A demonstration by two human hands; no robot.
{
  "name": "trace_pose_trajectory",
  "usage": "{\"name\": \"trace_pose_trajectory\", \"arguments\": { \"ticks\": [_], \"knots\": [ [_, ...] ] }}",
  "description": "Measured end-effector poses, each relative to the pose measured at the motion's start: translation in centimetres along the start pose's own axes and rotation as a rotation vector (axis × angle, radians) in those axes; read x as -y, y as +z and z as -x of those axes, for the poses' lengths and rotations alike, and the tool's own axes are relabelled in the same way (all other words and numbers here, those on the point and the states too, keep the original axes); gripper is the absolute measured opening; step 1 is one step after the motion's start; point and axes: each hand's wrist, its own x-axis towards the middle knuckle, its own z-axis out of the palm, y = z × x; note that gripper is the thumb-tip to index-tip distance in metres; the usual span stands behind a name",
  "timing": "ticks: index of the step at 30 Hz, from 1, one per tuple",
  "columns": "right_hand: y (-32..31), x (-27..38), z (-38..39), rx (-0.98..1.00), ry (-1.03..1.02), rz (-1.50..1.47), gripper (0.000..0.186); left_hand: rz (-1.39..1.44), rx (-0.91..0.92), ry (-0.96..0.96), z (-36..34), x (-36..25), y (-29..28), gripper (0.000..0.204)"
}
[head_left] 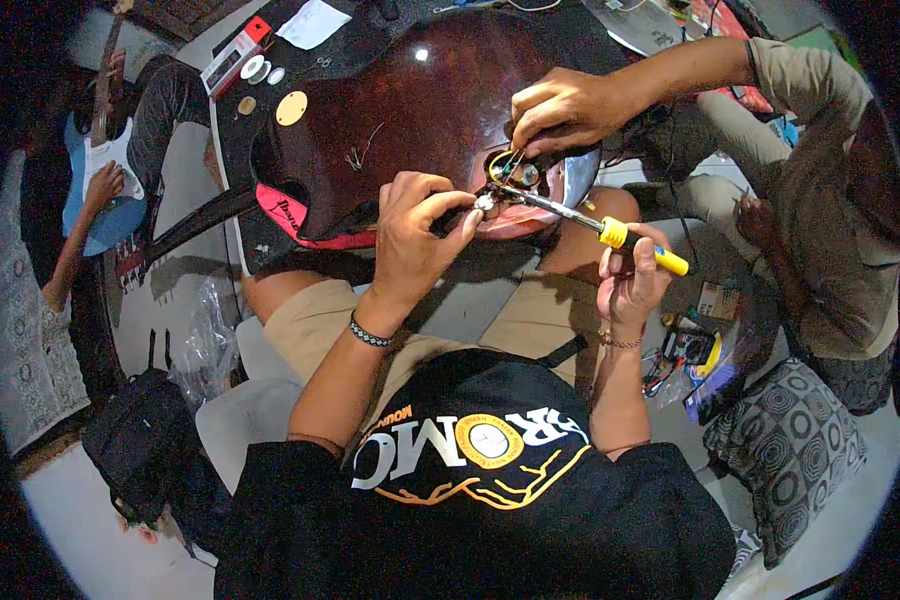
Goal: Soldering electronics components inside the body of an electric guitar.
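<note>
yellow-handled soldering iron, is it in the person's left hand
No, the right hand holds the yellow-handled soldering iron, its shaft pointing toward the dark guitar body.

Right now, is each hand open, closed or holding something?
Left hand: closed, apparently pinching a small silvery part.
Right hand: closed, holding the yellow soldering iron.

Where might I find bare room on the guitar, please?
The guitar body is bare between the loose wires and the co-worker's hand. The exposed wiring is crowded by that hand, the left hand and the soldering iron.
</note>
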Motion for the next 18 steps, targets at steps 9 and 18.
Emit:
{"name": "trace_pose_trajectory", "arguments": {
  "ticks": [9, 18],
  "knots": [
    [0.2, 0.0, 0.0, -0.029, -0.03, 0.123, 0.033, 0.023, -0.046, 0.038, 0.1, 0.2, 0.3, 0.024],
    [-2.5, -2.0, -0.8, -0.055, -0.175, 0.402, 0.033, -0.011, -0.02, 0.012, 0.2, 0.3, 0.2, 0.021]
  ]
}}
